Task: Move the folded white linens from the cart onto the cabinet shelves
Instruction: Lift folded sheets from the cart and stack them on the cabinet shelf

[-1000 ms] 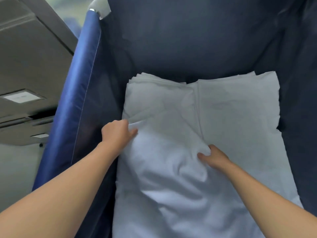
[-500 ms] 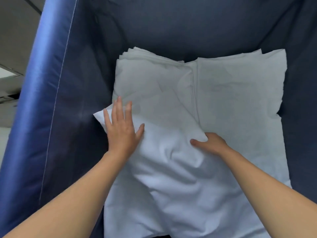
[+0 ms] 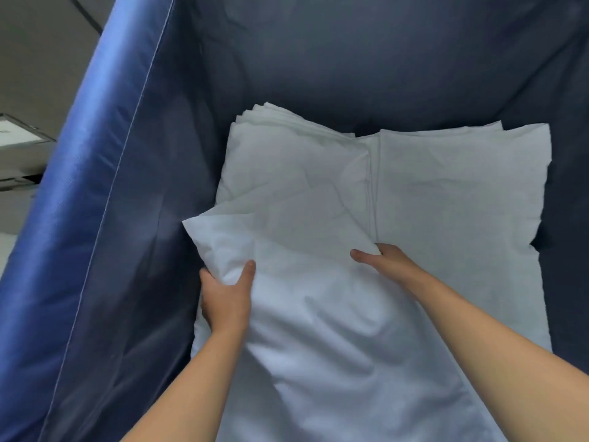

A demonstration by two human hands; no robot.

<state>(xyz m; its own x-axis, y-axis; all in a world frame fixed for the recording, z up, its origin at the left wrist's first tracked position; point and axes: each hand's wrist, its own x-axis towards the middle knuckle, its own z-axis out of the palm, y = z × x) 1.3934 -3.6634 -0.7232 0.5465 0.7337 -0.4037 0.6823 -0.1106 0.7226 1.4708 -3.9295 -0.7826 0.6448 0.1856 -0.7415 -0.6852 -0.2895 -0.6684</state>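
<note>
Setting: a deep cart with dark blue fabric walls [image 3: 105,237], seen from above; no cabinet shelves are in view.
Linens: folded white linens lie in the cart, with a flat stack at the far left [image 3: 287,161] and a second flat stack at the far right [image 3: 462,186], touching along a seam.
Piece in hand: a soft, rumpled white folded linen [image 3: 318,330] lies on top of the near part of the pile, its far left corner raised and sticking out toward the cart wall.
Left grip: the left hand [image 3: 224,301] is closed on the piece's left edge, thumb on top, fingers tucked under and hidden.
Right grip: the right hand [image 3: 382,260] pinches the far right edge, thumb showing, fingers buried in the cloth (how much cloth they hold cannot be told).
Stage: likely the pick-up, with nothing moved to the shelves yet.
Risk: with holds only at two edges, the slack middle may sag and unfold on lifting.
Risk: the buried right fingers may catch a layer beneath, dragging the neat stacks askew.
</note>
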